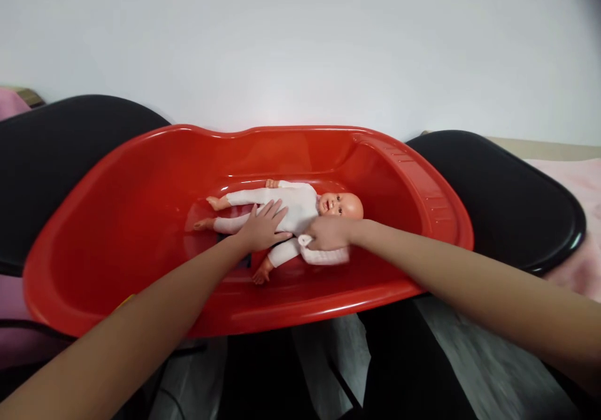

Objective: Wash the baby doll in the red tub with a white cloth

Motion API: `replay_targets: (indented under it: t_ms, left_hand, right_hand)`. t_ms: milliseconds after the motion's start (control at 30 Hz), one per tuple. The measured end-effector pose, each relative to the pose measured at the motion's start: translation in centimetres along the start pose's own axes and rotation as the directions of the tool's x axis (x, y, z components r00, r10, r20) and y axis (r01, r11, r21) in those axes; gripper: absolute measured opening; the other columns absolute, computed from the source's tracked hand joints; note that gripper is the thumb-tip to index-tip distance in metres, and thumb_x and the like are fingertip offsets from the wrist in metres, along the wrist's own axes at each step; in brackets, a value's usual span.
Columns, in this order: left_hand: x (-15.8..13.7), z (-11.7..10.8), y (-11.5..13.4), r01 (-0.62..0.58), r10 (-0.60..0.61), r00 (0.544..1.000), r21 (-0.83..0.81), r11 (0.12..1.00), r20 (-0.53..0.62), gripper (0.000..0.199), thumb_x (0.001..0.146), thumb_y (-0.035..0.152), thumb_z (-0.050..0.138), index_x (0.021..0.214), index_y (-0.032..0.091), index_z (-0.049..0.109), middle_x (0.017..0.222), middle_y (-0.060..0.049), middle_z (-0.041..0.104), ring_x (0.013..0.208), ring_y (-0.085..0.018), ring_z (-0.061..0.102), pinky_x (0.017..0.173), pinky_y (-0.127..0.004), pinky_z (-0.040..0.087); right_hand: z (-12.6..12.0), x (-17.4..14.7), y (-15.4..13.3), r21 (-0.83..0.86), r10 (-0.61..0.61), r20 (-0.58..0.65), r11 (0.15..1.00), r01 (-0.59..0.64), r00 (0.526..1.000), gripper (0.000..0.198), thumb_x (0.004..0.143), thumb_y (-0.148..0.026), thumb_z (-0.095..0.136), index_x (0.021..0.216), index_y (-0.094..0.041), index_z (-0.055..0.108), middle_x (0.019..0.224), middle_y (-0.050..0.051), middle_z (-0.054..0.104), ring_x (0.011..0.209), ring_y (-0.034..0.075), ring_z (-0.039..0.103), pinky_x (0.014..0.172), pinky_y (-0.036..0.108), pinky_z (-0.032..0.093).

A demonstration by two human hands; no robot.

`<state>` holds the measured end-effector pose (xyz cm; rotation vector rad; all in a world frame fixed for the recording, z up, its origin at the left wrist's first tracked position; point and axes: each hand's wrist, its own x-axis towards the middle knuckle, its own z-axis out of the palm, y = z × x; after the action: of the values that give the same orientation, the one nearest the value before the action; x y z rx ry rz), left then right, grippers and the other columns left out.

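A baby doll (300, 206) with a white cloth body lies on its back in a red baby bathtub (107, 232), head to the right and feet to the left. My left hand (263, 225) rests on the doll's lower body, fingers spread. At the doll's shoulder, just below its face, my right hand (331, 232) is closed on a white washcloth (325, 256), which hangs down beside the doll's near arm. The right hand hides part of the doll's neck and chest. A dark object, partly covered by the doll and my left hand, cannot be made out.
The tub sits between a black chair seat (61, 151) on the left and another black chair seat (498, 201) on the right. A white wall (291, 44) rises right behind it. Pink cloth (575, 188) shows at the far right. My dark-clad legs are below the tub's near rim.
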<state>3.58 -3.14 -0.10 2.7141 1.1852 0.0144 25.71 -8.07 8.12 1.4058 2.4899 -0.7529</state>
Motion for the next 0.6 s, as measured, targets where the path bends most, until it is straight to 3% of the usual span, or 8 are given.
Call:
replay_targets:
  t_ms: [67, 133, 233, 367, 467, 600]
  left_hand:
    - [-0.2, 0.5, 0.7, -0.059, 0.059, 0.998, 0.01, 0.998, -0.025, 0.079, 0.099, 0.056, 0.052, 0.163, 0.015, 0.032, 0.171, -0.02, 0.016, 0.159, -0.038, 0.013, 0.124, -0.064, 0.009]
    - [-0.5, 1.4, 1.4, -0.137, 0.138, 0.989, 0.022, 0.99, -0.058, 0.073, 0.099, 0.05, 0.052, 0.163, 0.018, 0.036, 0.172, -0.018, 0.015, 0.159, -0.037, 0.01, 0.125, -0.062, 0.006]
    - [-1.2, 2.7, 2.6, -0.207, 0.212, 0.973, 0.064, 0.976, -0.086, 0.074, 0.096, 0.043, 0.056, 0.163, 0.018, 0.036, 0.172, -0.017, 0.016, 0.16, -0.036, 0.008, 0.125, -0.061, 0.004]
    - [-1.8, 3.8, 4.0, -0.182, 0.207, 0.964, 0.155, 0.971, -0.166, 0.082, 0.089, 0.029, 0.062, 0.163, 0.01, 0.031, 0.171, -0.018, 0.02, 0.16, -0.035, 0.009, 0.126, -0.063, 0.002]
    - [-1.5, 4.3, 4.8, -0.205, 0.248, 0.945, 0.204, 0.957, -0.216, 0.075, 0.09, 0.013, 0.053, 0.162, 0.015, 0.035, 0.172, -0.014, 0.02, 0.159, -0.035, 0.013, 0.124, -0.068, 0.0]
    - [-0.4, 4.3, 5.3, -0.244, 0.294, 0.923, 0.212, 0.946, -0.249, 0.07, 0.093, 0.005, 0.043, 0.161, 0.019, 0.039, 0.171, -0.012, 0.023, 0.159, -0.034, 0.016, 0.122, -0.072, 0.005]
  right_hand:
    - [-1.1, -0.2, -1.3, -0.065, -0.036, -0.155, 0.998, 0.026, 0.987, 0.025, 0.094, -0.031, 0.054, 0.1, -0.017, 0.075, 0.096, 0.009, 0.074, 0.075, 0.018, 0.064, 0.07, 0.03, 0.044]
    - [-1.1, 0.0, -2.0, -0.14, -0.108, -0.21, 0.987, 0.08, 0.972, 0.03, 0.095, -0.028, 0.055, 0.118, -0.017, 0.07, 0.115, 0.011, 0.072, 0.089, 0.021, 0.067, 0.076, 0.03, 0.045]
    - [1.0, 0.4, -1.6, -0.296, -0.221, -0.048, 0.935, 0.198, 0.974, 0.035, 0.092, -0.02, 0.06, 0.126, -0.017, 0.068, 0.129, 0.013, 0.066, 0.097, 0.023, 0.067, 0.081, 0.031, 0.047]
    - [5.2, 0.6, 0.2, -0.362, -0.234, 0.211, 0.883, 0.298, 0.949, 0.03, 0.084, -0.016, 0.069, 0.113, -0.016, 0.076, 0.114, 0.015, 0.071, 0.095, 0.027, 0.068, 0.08, 0.034, 0.048]
    - [7.1, 0.2, 0.7, -0.314, -0.153, 0.241, 0.922, 0.226, 0.958, 0.032, 0.078, -0.013, 0.072, 0.109, -0.018, 0.078, 0.101, 0.013, 0.074, 0.088, 0.026, 0.069, 0.074, 0.032, 0.047]
    - [7.5, -0.2, 0.5, -0.221, -0.193, 0.208, 0.946, 0.238, 0.959, 0.035, 0.075, -0.011, 0.072, 0.109, -0.02, 0.079, 0.106, 0.012, 0.075, 0.093, 0.027, 0.069, 0.078, 0.033, 0.048]
